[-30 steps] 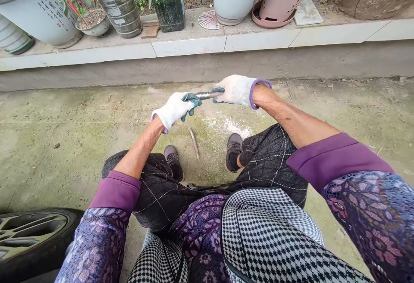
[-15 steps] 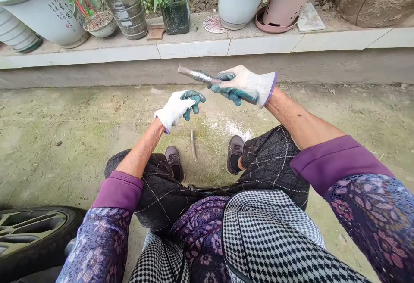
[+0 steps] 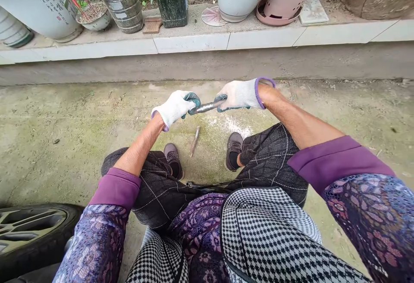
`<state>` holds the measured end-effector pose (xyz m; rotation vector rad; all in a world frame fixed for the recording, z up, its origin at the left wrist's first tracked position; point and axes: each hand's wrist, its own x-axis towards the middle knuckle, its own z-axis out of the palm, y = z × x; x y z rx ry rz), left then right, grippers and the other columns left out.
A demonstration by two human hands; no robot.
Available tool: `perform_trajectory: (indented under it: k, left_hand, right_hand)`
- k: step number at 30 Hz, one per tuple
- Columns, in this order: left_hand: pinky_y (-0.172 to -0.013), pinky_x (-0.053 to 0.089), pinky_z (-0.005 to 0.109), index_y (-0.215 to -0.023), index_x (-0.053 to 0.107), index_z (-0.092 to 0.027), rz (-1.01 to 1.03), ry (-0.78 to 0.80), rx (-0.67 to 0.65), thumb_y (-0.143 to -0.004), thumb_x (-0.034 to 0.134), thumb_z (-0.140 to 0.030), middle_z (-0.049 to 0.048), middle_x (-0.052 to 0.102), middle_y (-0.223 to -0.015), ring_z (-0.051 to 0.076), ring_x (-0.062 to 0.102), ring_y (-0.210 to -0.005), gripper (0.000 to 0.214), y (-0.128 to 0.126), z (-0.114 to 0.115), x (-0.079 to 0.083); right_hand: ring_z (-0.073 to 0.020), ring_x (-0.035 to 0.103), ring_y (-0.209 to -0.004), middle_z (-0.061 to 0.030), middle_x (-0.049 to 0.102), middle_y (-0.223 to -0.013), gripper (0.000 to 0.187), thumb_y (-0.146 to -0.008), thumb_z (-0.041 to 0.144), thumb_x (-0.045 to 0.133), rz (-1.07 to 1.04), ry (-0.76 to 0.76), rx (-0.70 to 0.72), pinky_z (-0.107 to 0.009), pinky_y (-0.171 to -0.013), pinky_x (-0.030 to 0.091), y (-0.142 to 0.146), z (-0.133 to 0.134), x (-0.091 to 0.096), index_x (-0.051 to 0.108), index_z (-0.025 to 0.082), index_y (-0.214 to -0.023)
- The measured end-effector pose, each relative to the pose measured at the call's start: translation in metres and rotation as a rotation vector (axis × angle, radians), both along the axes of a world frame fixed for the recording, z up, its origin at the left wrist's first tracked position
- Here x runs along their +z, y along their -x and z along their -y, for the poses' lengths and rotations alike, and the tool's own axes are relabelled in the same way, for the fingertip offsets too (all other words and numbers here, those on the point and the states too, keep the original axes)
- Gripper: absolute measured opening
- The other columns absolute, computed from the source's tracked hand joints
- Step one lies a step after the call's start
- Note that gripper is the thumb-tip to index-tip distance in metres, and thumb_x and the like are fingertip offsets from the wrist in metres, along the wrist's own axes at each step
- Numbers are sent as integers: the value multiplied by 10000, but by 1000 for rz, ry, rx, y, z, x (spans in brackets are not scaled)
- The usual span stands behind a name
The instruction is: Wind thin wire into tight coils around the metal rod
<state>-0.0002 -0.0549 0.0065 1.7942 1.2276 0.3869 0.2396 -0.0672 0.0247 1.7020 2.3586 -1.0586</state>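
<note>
Both knit-gloved hands clasp a thin grey metal rod (image 3: 207, 107) above the small brown stick (image 3: 194, 141): left hand (image 3: 177, 107) closed on one end, right hand (image 3: 238, 94) gripping the other.

This is an outdoor yard beside a home garden. The ground (image 3: 64, 128) is rough concrete with green moss stains. Along the top of the frame runs a low tiled ledge (image 3: 190, 42) carrying flower pots (image 3: 42, 11), a cut plastic bottle planter (image 3: 121, 3) and soil behind. In the lower left corner a car wheel (image 3: 32, 231) stands.
</note>
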Motion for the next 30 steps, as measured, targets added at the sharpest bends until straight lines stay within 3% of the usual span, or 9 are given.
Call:
perform_trajectory:
  k: [3,9,13,19,26,30]
  left_hand:
    - [-396,365,186,-861,738,-131,20,5,65,-783,616,-90,-4,630,-599,58,474,-428,150,-3,4,6]
    - [-398,363,188,-845,724,-115,95,54,108,-836,690,-134,-5,624,-584,38,448,-410,40,-8,10,18]
    - [-427,416,186,-901,737,-109,209,77,124,-826,668,-125,2,642,-605,58,519,-460,103,-6,7,16]
    - [-417,420,158,-1012,732,-96,284,79,124,-856,642,-169,15,680,-667,43,514,-448,194,-4,1,9]
    - [-429,405,156,-962,737,-105,206,39,46,-895,636,-165,16,653,-635,49,498,-448,135,-2,1,8]
    - [-477,422,164,-908,757,-117,117,5,-65,-804,641,-115,6,657,-656,71,545,-521,156,3,-3,6]
  right_hand:
    - [-143,499,-555,8,580,-611,179,-813,347,721,159,-127,18,-312,-526,349,7,-3,3,794,245,-941]
    - [-156,530,-621,-12,612,-678,293,-844,352,685,127,-222,-70,-311,-559,349,9,1,19,775,215,-1088]
    - [-126,499,-571,3,559,-636,317,-868,362,678,17,-199,-164,-286,-533,363,11,2,24,751,175,-1113]
    - [-102,437,-500,16,517,-629,382,-875,445,732,-340,-48,-335,-265,-439,395,11,3,21,716,166,-1135]
    - [-66,395,-443,50,498,-604,496,-818,506,800,-594,209,-142,-219,-362,358,-2,11,22,717,148,-1150]
    - [-62,424,-438,56,522,-597,390,-781,432,826,-427,302,-12,-204,-357,347,-7,8,21,761,165,-1057]
